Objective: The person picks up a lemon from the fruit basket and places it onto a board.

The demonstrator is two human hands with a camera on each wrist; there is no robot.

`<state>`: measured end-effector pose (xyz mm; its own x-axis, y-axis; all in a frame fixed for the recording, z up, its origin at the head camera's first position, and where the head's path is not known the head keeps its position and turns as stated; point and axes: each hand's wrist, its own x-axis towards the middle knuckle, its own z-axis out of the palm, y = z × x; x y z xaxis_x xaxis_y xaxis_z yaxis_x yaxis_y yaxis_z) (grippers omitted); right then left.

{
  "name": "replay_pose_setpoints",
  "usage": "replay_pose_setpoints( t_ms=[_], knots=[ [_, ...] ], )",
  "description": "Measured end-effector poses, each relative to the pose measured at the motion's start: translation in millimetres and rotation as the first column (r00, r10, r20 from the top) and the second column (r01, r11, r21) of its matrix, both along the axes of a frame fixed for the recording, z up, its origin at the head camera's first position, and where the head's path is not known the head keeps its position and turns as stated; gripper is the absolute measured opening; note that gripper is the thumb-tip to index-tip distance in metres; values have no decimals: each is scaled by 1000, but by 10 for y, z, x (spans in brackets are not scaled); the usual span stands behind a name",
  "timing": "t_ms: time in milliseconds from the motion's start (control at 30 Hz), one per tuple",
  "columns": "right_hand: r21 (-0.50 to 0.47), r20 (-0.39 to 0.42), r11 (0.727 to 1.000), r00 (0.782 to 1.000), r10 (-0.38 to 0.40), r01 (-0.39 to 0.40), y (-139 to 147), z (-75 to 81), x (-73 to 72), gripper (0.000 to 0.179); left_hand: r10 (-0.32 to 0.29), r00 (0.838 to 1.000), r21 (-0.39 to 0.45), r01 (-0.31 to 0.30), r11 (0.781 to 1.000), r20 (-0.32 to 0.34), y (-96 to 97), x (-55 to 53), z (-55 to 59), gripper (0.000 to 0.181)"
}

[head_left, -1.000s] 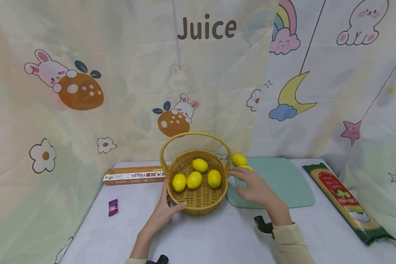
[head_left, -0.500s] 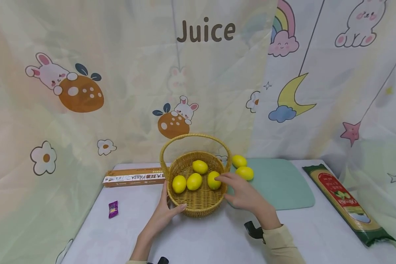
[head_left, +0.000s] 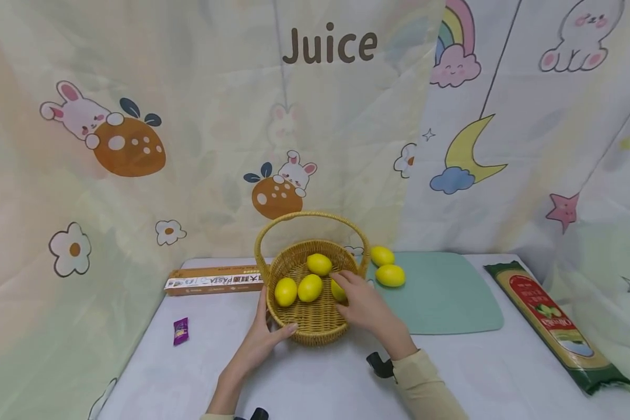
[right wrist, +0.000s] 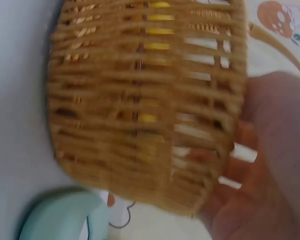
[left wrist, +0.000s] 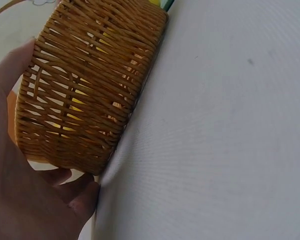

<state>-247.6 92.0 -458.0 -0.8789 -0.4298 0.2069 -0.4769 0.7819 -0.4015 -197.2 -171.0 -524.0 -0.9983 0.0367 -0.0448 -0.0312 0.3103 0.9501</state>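
Observation:
A wicker basket (head_left: 315,326) with a tall arched handle stands on the table with several yellow lemons inside. My left hand (head_left: 259,341) grips its left side, thumb over the rim and fingers along the outer wall; the left wrist view shows this hand (left wrist: 30,190) against the weave. Over the basket's right rim reaches my right hand (head_left: 364,306), its fingers and thumb bent around the rightmost lemon (head_left: 338,291), which they partly cover. In the right wrist view the weave hides much of the right hand (right wrist: 260,165). Two lemons (head_left: 391,275) lie outside, right of the basket.
A pale green board (head_left: 446,297) lies right of the basket. A pasta box (head_left: 212,281) is at the back left, with a small purple packet (head_left: 181,331) nearer. A long green-and-gold package (head_left: 553,324) lies at the right edge. A printed curtain (head_left: 210,146) hangs behind.
My right hand has moved left from beside the basket, over its rim, to the rightmost lemon inside. The left hand and the basket have stayed in place.

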Motion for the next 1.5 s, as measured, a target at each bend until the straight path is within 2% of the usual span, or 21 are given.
replay_pose_setpoints(
  t_ms=[200, 300, 533, 933, 1233, 1500],
  knots=[
    [35, 15, 991, 992, -128, 128, -169, -13, -27, 61, -9, 1000, 10, 9, 1000, -12, 8, -7, -5, 116],
    [71, -8, 985, 988, -156, 156, -219, -36, -34, 57, -15, 1000, 9, 15, 1000, -9, 19, -8, -11, 116],
    [81, -45, 990, 993, -110, 114, -265, -76, -43, 49, 1, 1000, 16, -1, 1000, -25, 6, -12, -7, 116],
    [60, -95, 992, 990, -103, 109, -278, -96, -11, 45, 1, 1000, 2, -1, 1000, -25, 1, 7, -28, 115],
    [148, -90, 982, 991, -103, 116, -288, -120, 9, 55, 1, 1000, -2, -1, 1000, -20, 12, 2, -18, 116],
    [113, -56, 990, 995, -80, 86, -289, -80, 15, 57, 2, 1000, -9, -2, 1000, -16, -13, 6, 3, 116]
  ],
)
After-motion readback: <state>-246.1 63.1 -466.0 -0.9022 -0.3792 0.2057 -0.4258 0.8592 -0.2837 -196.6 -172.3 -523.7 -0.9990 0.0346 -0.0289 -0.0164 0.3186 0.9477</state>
